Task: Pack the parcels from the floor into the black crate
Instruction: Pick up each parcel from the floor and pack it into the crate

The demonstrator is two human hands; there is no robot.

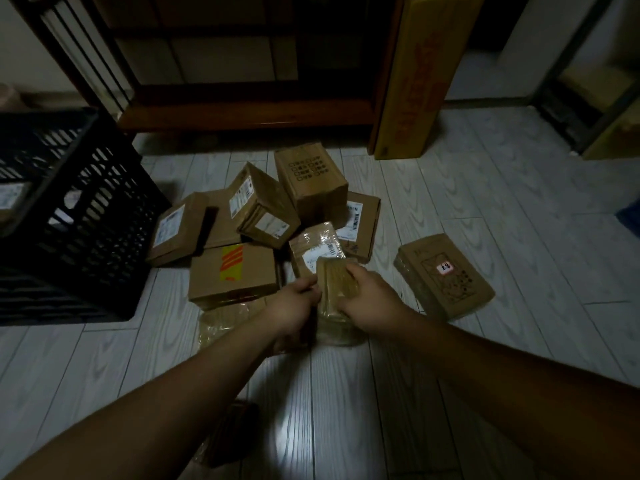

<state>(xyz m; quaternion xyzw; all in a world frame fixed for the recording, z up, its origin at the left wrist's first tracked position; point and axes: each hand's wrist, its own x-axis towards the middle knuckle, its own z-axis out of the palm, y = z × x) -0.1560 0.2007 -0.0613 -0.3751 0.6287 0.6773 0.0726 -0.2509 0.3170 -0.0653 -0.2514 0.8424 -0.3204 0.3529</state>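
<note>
Both hands gripped 1 tape-wrapped brown parcel (334, 282): the left hand (294, 304) curled on its left edge, the right hand (369, 303) clasped its right side. It was at the near edge of the parcel pile (263, 209) on the floor (467, 202), right of the black crate (86, 216).

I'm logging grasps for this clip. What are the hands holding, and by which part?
One small tape-wrapped parcel, held by both: the left hand pinches its left edge, the right hand grips its right side.
</note>
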